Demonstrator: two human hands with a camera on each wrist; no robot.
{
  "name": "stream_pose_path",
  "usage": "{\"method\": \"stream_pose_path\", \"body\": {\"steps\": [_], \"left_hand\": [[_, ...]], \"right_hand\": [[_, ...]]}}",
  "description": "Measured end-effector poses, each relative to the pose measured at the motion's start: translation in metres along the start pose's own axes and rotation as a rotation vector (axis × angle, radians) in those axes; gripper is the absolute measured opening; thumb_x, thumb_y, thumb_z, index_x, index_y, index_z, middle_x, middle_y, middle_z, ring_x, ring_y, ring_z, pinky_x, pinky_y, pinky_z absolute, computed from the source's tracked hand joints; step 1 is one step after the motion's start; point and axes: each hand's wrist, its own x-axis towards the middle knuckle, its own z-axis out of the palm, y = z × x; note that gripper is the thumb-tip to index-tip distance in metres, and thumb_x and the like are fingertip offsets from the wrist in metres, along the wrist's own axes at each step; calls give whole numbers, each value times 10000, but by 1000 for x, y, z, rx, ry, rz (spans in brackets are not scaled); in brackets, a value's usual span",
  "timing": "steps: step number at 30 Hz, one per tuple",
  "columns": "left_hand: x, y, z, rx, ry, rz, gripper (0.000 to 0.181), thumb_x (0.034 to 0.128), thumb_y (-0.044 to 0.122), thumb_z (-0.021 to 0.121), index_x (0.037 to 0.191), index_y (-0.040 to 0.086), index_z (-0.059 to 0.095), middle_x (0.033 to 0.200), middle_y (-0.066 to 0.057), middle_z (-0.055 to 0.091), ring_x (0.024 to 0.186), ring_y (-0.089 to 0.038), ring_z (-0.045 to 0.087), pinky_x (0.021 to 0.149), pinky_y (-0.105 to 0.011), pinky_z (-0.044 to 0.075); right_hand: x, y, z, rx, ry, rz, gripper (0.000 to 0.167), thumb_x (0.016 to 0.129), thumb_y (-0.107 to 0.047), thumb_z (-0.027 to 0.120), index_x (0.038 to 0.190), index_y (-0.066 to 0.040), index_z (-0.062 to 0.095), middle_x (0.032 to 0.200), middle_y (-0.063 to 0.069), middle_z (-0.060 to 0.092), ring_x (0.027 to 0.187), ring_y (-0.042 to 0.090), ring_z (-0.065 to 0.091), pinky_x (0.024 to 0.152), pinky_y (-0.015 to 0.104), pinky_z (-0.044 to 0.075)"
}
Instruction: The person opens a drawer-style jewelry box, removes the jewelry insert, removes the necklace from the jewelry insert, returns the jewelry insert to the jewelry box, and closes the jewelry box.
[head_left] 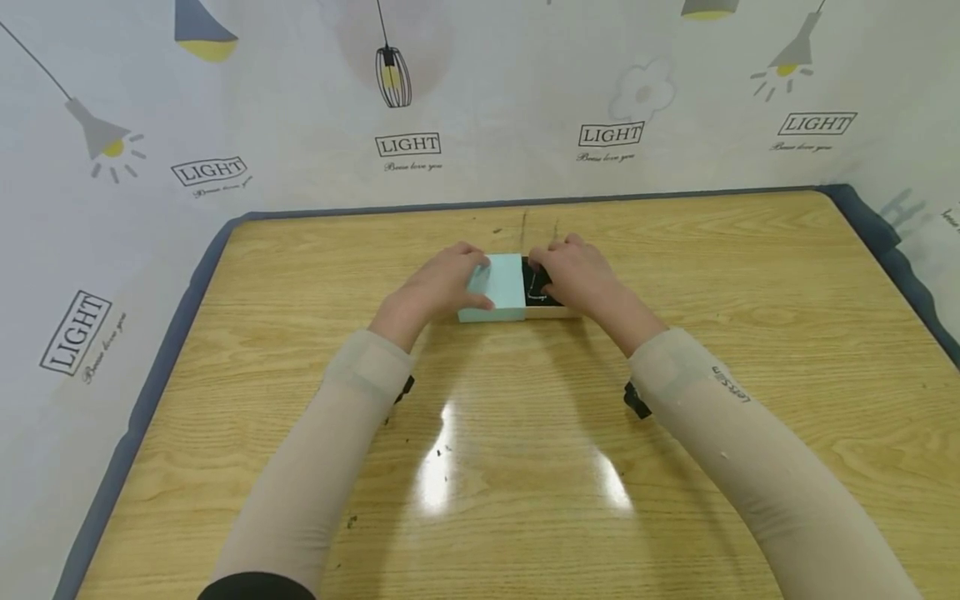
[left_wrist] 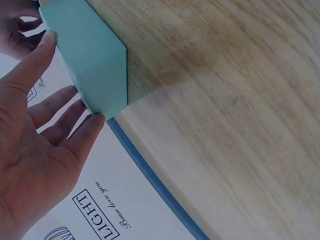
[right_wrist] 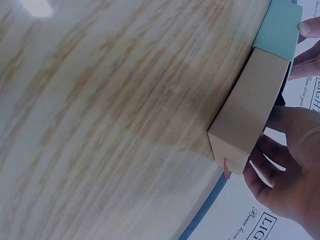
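Observation:
A small slide-out box lies near the far side of the table, its mint-green sleeve (head_left: pixel 504 283) on the left. My left hand (head_left: pixel 442 283) grips the sleeve, thumb on the near edge and fingers across the far side. Out of the sleeve's right end sticks a beige drawer (right_wrist: pixel 247 102) with a short orange-brown ribbon (right_wrist: pixel 226 168) on its end. Inside the drawer shows a black card (head_left: pixel 534 283) with a thin white line and small lettering. My right hand (head_left: pixel 573 275) curls over it, thumb and index finger at the card; its other fingertips are partly hidden.
The box rests on a glossy wood-grain table (head_left: pixel 517 467) with light reflections. A blue-grey border (head_left: pixel 375 207) runs along its far edge, against a white wall covering (head_left: pixel 510 75) printed with lamps and lettering.

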Motion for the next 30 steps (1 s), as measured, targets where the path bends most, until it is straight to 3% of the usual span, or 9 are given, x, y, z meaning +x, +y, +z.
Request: {"method": "stream_pose_path", "body": {"steps": [7,16,30], "left_hand": [[-1,0,0,-15,5,-6,728,884,393,750,1483,114,444,1581,-98,358,1453,-286,362,1241,-429,319],[0,2,0,-3,-1,-11,730,886,392,749,1486,113,441,1584,-102,352,1451,-287,365,1236,-427,327],[1,1,1,-2,-5,-20,731,888,398,746,1488,116,439,1586,-99,350,1455,-284,359,1241,-423,319]], "right_hand": [[0,1,1,-24,13,-15,425,894,-209,758,1285,-129,611,1242,134,664,1126,343,545,926,460,544],[-1,1,0,-40,22,4,388,901,-245,751,1257,-170,616,1243,112,641,1189,362,508,1009,582,465],[-4,2,-1,-2,34,12,398,907,-243,745,1239,-117,567,1252,143,580,1171,377,539,992,557,484]]}}
